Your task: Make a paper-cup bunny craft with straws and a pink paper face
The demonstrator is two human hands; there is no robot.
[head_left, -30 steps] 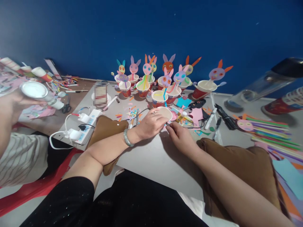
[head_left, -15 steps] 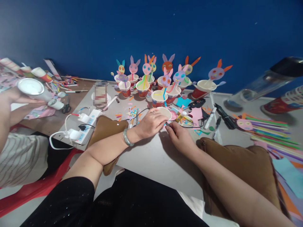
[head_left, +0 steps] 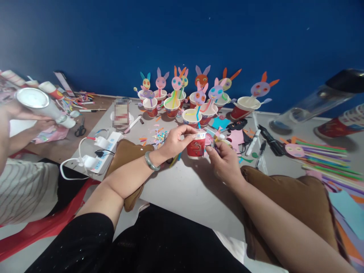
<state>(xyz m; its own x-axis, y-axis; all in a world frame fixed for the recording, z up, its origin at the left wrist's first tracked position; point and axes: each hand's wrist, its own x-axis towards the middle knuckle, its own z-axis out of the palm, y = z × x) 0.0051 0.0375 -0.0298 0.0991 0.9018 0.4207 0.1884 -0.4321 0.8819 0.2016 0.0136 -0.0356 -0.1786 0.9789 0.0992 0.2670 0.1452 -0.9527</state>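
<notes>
A red paper cup with a pale rim stands upright in front of me. My left hand pinches its rim from the left, thumb on the near side. Just right of the cup is my right hand, its fingers closed around a small dark object that is mostly hidden. Behind the cup stand several paper cups bearing bent drinking straws and paper rabbit heads. Paper scraps lie beyond my left hand, and pink paper lies beyond my right.
At left are a white power strip and scissors, and another person's arm near a white-topped container. Brown cushions flank me. At right are markers, loose straws, a clear bottle and stacked cups.
The cup has turned upright and come nearer, so its red side shows. My left hand has shifted slightly left, now on the rim. My right hand has moved right, away from the cup.
</notes>
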